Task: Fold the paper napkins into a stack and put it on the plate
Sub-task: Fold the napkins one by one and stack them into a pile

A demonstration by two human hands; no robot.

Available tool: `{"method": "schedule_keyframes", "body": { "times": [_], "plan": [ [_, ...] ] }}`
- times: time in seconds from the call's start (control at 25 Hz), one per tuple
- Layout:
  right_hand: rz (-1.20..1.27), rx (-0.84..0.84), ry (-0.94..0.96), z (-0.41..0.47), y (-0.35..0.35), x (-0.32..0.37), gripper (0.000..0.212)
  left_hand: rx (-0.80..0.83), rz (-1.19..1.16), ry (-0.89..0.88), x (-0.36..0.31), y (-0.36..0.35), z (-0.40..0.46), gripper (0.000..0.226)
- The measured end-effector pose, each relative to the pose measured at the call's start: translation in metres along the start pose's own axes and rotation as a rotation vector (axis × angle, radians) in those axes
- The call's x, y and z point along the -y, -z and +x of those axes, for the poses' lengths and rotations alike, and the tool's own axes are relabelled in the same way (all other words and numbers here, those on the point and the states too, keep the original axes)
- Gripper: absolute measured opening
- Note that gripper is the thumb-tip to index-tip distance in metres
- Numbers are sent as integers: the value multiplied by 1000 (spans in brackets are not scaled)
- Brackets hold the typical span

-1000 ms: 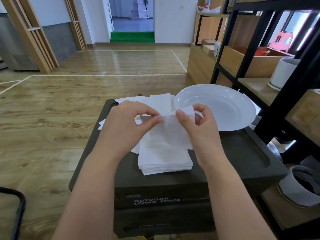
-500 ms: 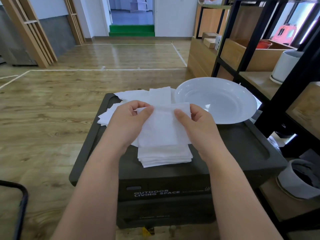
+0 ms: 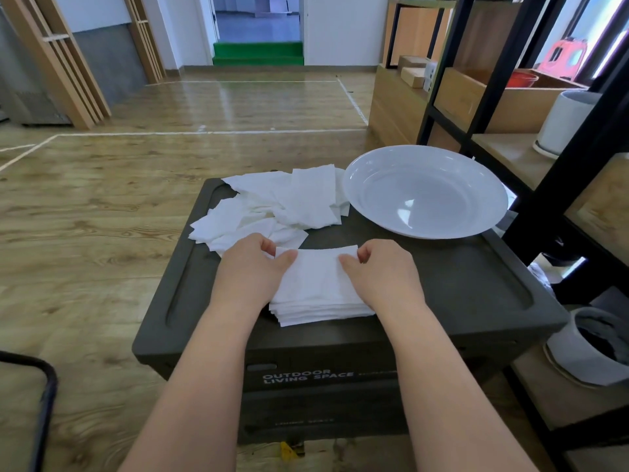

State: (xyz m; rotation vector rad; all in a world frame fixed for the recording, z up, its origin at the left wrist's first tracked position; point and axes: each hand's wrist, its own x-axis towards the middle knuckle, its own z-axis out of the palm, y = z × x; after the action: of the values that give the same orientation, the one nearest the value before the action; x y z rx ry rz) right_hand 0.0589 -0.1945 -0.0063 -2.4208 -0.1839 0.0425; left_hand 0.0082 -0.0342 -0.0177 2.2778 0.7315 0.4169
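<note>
Both hands, left point(image 3: 250, 267) and right point(image 3: 376, 270), pinch the stack point(image 3: 320, 294), apparently; plate point(image 3: 425, 165) lies beyond, nearer the right.

Both forearms are bare, with no sleeve in view. The left hand point(image 3: 250, 267) and right hand point(image 3: 381, 270) are bare too, ungloved.

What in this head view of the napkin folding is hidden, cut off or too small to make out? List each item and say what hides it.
- Side edges of the folded stack: covered by the left hand and right hand.
- Number of napkins in the loose pile: sheets overlap.
- Plate: whatever is beneath it.
- Small print beside the crate lettering: too small.
- Black frame: cut by the left edge.
</note>
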Motion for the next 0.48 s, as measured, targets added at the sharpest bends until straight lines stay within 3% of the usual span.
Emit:
{"method": "schedule_keyframes", "body": {
  "times": [0.16,0.28,0.36,0.48],
  "plan": [
    [-54,-8,-28,1,-2,-1,17,29,81,52,3,0,0,28],
    [27,-164,226,-4,-2,9,17,-29,78,20,0,5,0,28],
    [93,-85,384,-7,-3,16,15,-216,2,-53,-1,16,6,23],
    [-41,131,398,-10,-11,14,15,-376,41,-100,7,32,20,34]
  ]
}}
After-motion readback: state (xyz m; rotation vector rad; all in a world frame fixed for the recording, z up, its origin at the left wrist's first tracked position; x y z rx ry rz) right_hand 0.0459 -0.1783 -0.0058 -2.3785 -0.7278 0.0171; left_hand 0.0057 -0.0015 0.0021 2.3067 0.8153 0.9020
